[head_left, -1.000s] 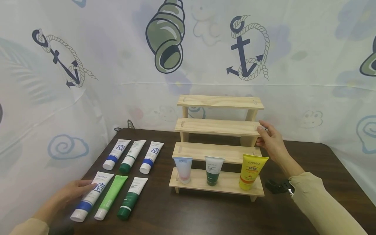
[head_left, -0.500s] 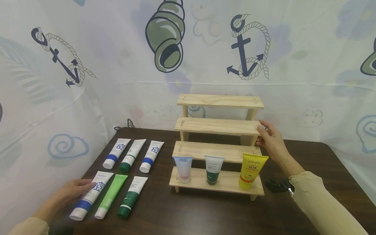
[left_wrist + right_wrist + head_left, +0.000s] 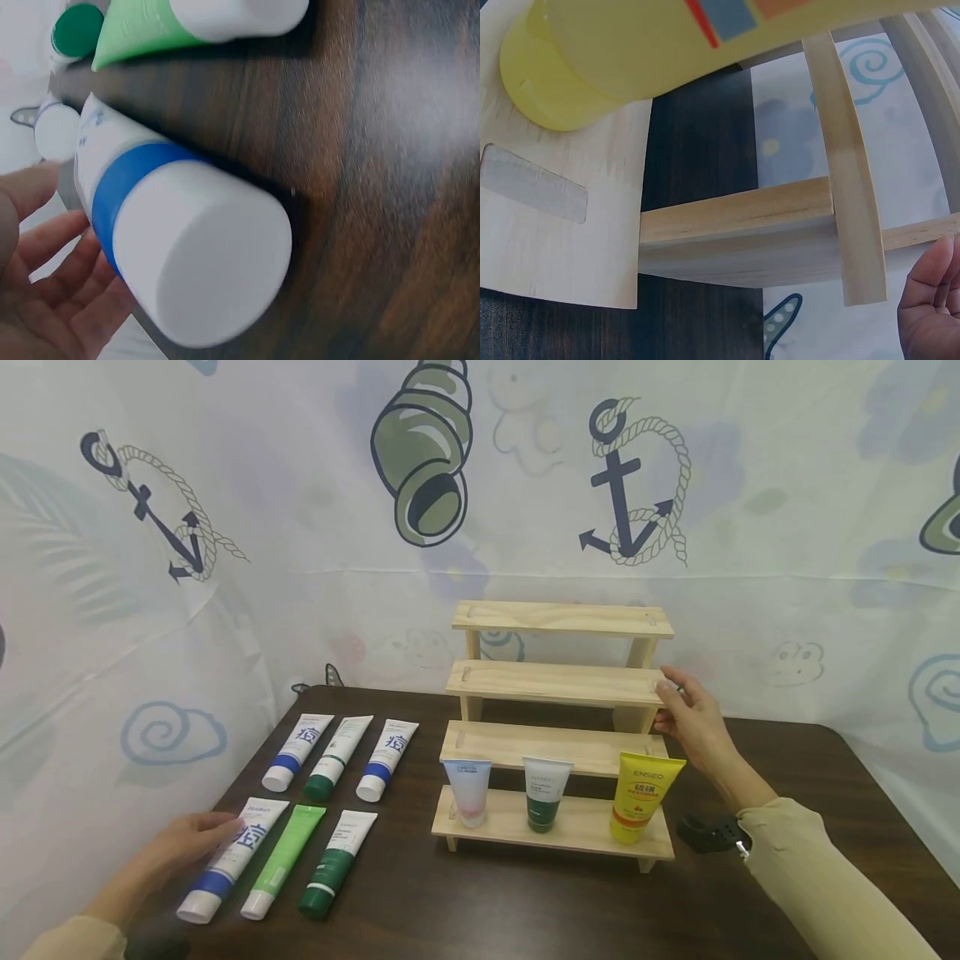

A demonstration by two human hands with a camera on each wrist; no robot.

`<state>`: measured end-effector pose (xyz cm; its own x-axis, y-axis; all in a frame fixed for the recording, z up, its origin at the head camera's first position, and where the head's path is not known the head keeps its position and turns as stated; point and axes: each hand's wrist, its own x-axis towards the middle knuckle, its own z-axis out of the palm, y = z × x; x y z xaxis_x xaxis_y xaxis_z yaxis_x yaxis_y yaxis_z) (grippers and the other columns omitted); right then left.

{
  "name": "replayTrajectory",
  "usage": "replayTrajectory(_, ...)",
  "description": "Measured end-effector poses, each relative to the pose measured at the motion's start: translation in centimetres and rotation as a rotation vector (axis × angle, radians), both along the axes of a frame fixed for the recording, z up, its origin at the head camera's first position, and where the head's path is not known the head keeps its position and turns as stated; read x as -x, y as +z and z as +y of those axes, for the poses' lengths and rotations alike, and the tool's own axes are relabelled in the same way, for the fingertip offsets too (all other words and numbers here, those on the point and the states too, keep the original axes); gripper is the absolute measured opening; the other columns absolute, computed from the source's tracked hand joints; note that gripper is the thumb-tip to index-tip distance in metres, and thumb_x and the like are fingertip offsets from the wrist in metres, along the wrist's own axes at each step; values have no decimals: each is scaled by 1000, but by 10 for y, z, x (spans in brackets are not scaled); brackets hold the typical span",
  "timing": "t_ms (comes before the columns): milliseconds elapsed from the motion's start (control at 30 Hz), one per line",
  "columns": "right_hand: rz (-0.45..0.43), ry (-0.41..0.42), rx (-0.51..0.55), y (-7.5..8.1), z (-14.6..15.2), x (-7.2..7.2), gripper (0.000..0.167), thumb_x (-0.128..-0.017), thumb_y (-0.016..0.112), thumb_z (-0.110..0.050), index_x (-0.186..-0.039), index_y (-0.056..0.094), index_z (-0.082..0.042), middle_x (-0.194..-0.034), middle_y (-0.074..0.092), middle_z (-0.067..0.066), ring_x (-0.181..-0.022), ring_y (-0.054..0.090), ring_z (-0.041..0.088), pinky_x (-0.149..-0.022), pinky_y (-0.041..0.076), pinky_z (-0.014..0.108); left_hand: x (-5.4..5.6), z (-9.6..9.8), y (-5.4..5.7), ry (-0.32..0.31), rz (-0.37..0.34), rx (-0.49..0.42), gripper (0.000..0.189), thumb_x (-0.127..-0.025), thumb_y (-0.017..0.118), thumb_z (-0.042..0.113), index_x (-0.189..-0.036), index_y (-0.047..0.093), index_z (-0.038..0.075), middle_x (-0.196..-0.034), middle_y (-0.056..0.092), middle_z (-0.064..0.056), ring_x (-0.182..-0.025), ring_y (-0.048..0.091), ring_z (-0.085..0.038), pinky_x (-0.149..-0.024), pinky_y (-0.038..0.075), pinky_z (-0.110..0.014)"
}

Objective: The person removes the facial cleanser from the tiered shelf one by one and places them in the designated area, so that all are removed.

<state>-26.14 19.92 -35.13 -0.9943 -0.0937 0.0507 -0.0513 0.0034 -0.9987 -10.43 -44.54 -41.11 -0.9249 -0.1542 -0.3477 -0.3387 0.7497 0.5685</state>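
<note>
Left hand (image 3: 180, 845) barely shifted beside a large blue-banded tube (image 3: 234, 858), leaving it seemingly ungrasped.
Its fingers (image 3: 56, 234) loosely spread, the tube lay on the counter (image 3: 420, 910) just to their right; the right hand's (image 3: 695, 724) fingers held a wooden rack (image 3: 555, 682).

Dark wood-grain table (image 3: 480, 914) | left: six tubes (image 3: 287, 856), lying in two rows | centre: four-tier wooden stand (image 3: 555, 682); bottom tier, three upright tubes (image 3: 546, 793)

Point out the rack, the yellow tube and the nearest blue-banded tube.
Rack (image 3: 562, 683), head view: bare shelf, second from top.
Yellow tube (image 3: 642, 797), head view: middle of its front.
Nearest blue-banded tube (image 3: 184, 232), left wrist view: its white cap.
</note>
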Motion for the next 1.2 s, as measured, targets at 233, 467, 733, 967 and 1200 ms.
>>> replayTrajectory(233, -5, -15, -8, 0, -1, -2, 66, -96, 51, -33, -148, 21, -6, -84, 50, -6, -65, 53, 3, -60, 50, 15, 6, 23, 12, 65, 232, 151, 65, -98, 39, 45, -134, 40, -10, -133, 42, -36, -118, 41, -54, -90, 39, -61)
replayTrajectory(467, -3, -12, -5, 1, -2, -4, 66, -96, 51, -32, -148, 20, -5, -84, 50, -6, -65, 52, 3, -60, 50, 15, 20, 80, 25, 35, 469, 44, 54, -94, 52, 42, -130, 52, 1, -124, 57, -25, -110, 55, -40, -84, 50, -51)
replayTrajectory(733, -10, -13, -28, 0, -2, -6, 66, -97, 49, -32, -149, 19, -6, -86, 50, -7, -66, 52, 3, -61, 50, 15, 29, 158, 36, -151, 575, -195, 43, -89, 66, 25, -125, 57, 5, -118, 64, -16, -104, 62, -29, -81, 53, -26)
replayTrajectory(967, -25, -19, -34, 1, -3, -7, 66, -97, 49, -33, -150, 18, -8, -87, 50, -7, -66, 52, 4, -61, 50, 15, 34, 210, 34, -254, 553, -472, 46, -84, 72, 18, -125, 55, 5, -121, 62, -13, -112, 58, -29, -85, 51, -20)
replayTrajectory(1200, -22, -21, 7, 0, -4, -10, 66, -97, 50, -31, -149, 19, -6, -85, 51, -7, -65, 53, 3, -60, 50, 15, 36, 240, 29, -286, 539, -631, 48, -83, 72, 11, -125, 51, 2, -122, 59, -16, -113, 57, -30, -90, 50, -24)
